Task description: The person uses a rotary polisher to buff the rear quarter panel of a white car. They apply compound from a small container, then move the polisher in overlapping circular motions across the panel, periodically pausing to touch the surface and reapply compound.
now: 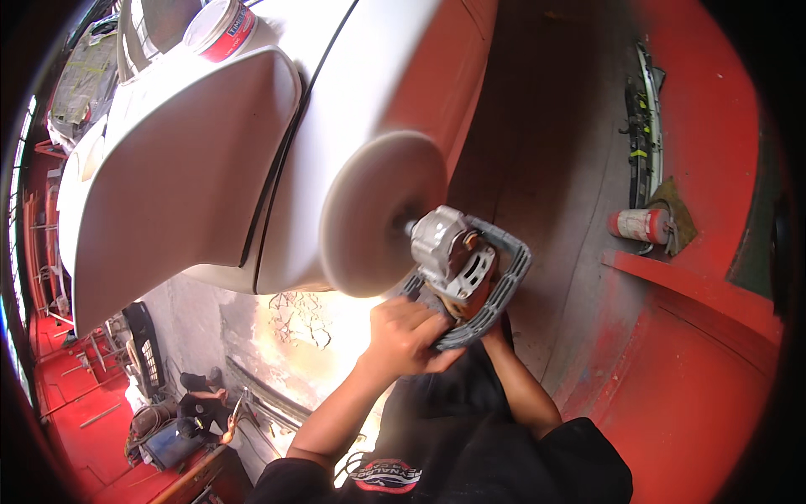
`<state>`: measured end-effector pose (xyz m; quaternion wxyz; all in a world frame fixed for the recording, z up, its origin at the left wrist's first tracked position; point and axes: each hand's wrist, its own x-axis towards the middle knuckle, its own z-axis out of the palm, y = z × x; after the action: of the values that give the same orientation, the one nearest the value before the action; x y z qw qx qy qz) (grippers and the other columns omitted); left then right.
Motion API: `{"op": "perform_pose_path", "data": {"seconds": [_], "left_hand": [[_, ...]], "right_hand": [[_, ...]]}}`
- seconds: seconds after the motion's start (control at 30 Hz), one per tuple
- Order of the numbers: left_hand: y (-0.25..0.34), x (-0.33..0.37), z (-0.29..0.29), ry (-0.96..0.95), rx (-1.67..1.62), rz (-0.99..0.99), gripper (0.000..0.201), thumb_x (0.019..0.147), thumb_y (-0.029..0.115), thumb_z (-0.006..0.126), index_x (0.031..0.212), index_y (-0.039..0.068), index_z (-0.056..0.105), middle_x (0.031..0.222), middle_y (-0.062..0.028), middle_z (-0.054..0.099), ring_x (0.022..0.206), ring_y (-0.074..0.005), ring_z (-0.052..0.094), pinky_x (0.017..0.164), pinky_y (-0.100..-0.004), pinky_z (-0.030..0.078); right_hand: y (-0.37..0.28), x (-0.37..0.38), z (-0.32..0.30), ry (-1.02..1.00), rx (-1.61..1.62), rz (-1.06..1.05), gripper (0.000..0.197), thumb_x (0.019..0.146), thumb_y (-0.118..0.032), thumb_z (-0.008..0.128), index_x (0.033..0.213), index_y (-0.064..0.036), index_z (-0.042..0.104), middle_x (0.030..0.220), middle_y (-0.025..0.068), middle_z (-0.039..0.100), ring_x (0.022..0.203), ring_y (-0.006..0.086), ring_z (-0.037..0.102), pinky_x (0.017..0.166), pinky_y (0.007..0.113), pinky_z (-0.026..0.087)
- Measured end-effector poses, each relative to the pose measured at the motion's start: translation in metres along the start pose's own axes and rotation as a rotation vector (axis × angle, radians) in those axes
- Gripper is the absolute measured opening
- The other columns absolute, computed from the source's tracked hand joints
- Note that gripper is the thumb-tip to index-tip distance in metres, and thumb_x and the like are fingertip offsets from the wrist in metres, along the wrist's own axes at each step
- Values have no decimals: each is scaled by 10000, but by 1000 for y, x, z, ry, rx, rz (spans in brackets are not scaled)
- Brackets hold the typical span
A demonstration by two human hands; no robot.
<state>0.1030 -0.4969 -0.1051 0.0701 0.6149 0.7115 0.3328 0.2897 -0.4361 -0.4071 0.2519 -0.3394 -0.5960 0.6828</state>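
My left hand [409, 336] is closed around the dark looped handle of a rotary polisher [440, 244] with a silver gear head. Its round pale buffing pad [357, 227] is blurred, as if spinning, and faces the side of a white car body [361, 76]; it looks to be touching the surface. My right forearm [525, 386] reaches up behind the machine, where the polisher hides my right hand's fingers. Left of the pad, a large curved white panel [185, 168] stands next to a dark gap in the bodywork.
A white and red tub [220, 30] sits on top of the car. Another person [201, 412] in dark clothes is at lower left near a blue container [172, 447]. A red and white cylinder [640, 225] and a long dark car part [642, 126] lie at right by a red surface.
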Motion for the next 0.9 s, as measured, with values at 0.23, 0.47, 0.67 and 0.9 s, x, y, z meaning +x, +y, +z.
{"op": "perform_pose_path", "data": {"seconds": [0.23, 0.47, 0.67, 0.9], "left_hand": [[26, -98, -32, 91, -13, 22, 260, 662, 315, 809, 651, 128, 629, 513, 10, 481, 433, -183, 494, 464, -316, 351], [26, -126, -42, 171, -28, 33, 243, 651, 311, 804, 670, 107, 674, 522, -6, 528, 434, -183, 515, 460, -314, 359], [19, -54, -30, 220, -68, 29, 232, 575, 252, 777, 632, 106, 606, 513, -16, 498, 424, -210, 503, 461, -324, 366], [4, 100, -16, 215, 3, -83, 200, 572, 198, 769, 677, 77, 649, 525, -66, 535, 440, -255, 532, 472, -346, 427]], "right_hand": [[-26, -83, 12, -38, -163, -53, 629, 1042, -554, 409, 973, 6, 687, 898, 185, 718, 856, 297, 709, 756, 396, 520], [-81, -65, 8, -157, -193, 48, 703, 1032, -621, 425, 1123, 18, 702, 965, 211, 730, 996, 316, 735, 836, 367, 520], [-86, -19, -24, -218, -208, 49, 710, 1053, -616, 368, 1118, 10, 695, 961, 223, 721, 1000, 318, 726, 808, 371, 508], [-96, 78, -58, 11, -88, 127, 690, 1080, -557, 343, 1224, 37, 663, 1077, 288, 702, 1120, 346, 693, 872, 418, 489]]}}
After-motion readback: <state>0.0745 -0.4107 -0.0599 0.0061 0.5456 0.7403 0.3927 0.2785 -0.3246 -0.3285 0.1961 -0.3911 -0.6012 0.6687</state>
